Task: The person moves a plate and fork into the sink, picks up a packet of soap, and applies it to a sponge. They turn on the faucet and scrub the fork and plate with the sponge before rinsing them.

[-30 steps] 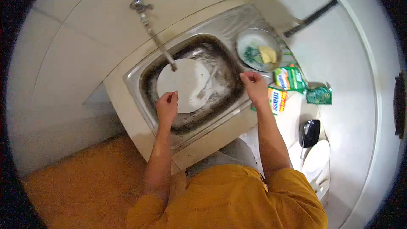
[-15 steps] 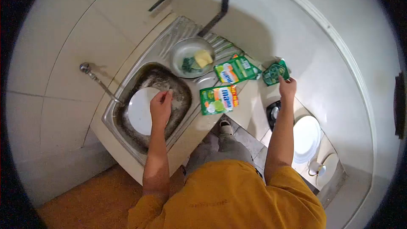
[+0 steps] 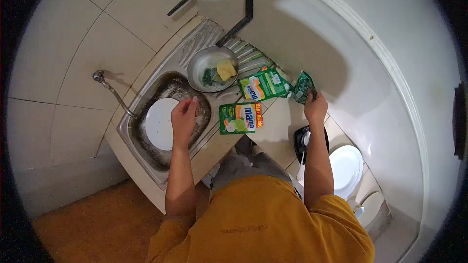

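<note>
A: R hand point(image 3: 316, 108), status?

B: Closed round a small dark-green crumpled plastic sachet point(image 3: 303, 86), held just off the pale counter point(image 3: 279, 125), near the wall. 1 s ago it was pinched at the sink rim. 0.5 s ago it was stretched out to the sachet as it lay flat. Reach is done; sachet is up and drawn in a bit.

A: L hand?

B: L hand point(image 3: 184, 114) hasn't left the round white plate point(image 3: 158, 126), which lies flat in the steel sink point(image 3: 146, 165) below the thin metal tap point(image 3: 114, 95). Fingers curled narrow at the plate's right rim. Gripping or just resting, can't tell.

A: Surroundings?

B: Two flat green printed packets on the counter: one point(image 3: 263, 85) just beside the sachet, the other point(image 3: 239, 118) nearer the sink. Round metal bowl point(image 3: 195, 68) on the drainboard w/ yellow sponge point(image 3: 225, 69) + green scourer point(image 3: 209, 75). By the R forearm, a black object point(image 3: 298, 143) and a second white plate point(image 3: 347, 165).

A: What does it mean for the work?

B: My read: plate stays under one hand while the other has picked up the sachet. Both are now within the person's reach at once.
</note>
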